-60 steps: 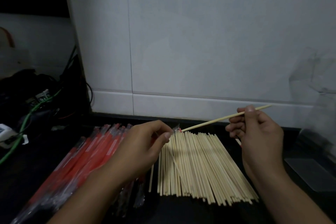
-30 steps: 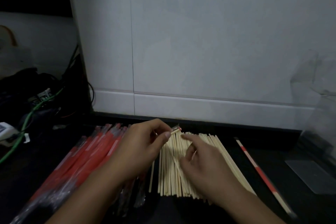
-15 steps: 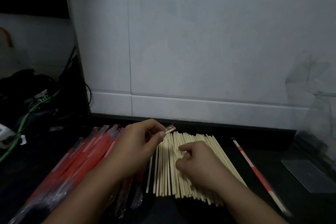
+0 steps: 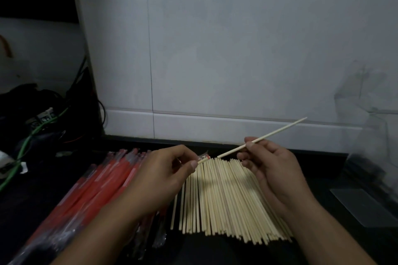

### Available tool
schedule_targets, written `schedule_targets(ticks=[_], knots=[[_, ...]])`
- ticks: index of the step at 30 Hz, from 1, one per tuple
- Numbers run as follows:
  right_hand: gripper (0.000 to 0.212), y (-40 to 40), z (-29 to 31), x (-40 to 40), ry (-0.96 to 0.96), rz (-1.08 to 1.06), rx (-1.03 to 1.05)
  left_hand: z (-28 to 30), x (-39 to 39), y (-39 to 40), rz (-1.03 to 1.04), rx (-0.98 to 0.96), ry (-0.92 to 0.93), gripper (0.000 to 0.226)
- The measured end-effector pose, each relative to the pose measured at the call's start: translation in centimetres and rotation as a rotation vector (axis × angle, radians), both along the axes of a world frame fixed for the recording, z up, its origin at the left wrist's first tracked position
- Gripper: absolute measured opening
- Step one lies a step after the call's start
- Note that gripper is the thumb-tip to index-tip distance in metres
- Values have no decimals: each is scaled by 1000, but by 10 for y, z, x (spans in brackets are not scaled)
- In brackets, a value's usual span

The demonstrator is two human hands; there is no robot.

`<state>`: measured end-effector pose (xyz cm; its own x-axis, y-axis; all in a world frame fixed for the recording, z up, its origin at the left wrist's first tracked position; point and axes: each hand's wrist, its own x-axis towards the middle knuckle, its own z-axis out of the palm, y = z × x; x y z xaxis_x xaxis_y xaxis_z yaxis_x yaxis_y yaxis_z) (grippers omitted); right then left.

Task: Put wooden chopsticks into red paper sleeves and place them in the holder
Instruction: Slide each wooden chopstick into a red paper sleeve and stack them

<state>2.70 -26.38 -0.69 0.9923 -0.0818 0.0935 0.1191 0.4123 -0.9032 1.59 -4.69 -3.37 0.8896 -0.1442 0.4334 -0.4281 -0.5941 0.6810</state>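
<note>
The right hand (image 4: pixel 272 170) pinches a loose chopstick (image 4: pixel 261 137) in its fingers (image 4: pixel 251 146), tip aimed left. The left hand (image 4: pixel 163 176) pinches a red sleeve (image 4: pixel 203 157) with a chopstick end at its mouth, above the chopstick pile (image 4: pixel 224 198) on the worktop (image 4: pixel 32 189).

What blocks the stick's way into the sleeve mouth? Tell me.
Nothing visible. The chopstick pinched in the right hand points its near tip at the open mouth of the sleeve pinched by the left hand; only a bare gap separates them.

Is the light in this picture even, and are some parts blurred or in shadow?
Head view: uneven light; the white tiled wall is brightest, the left corner with the cables nearly black. The left hand throws a shadow on the loose chopsticks. The wall's left edge leans, which suggests wide-angle distortion. The plastic bag is faint.
</note>
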Motion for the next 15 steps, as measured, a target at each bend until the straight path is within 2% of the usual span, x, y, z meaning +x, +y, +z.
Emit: schedule_targets(ticks=[15], knots=[[13,11,-7,-5,-54,-19,-144,0,-3,-2,-27,30,31,9]])
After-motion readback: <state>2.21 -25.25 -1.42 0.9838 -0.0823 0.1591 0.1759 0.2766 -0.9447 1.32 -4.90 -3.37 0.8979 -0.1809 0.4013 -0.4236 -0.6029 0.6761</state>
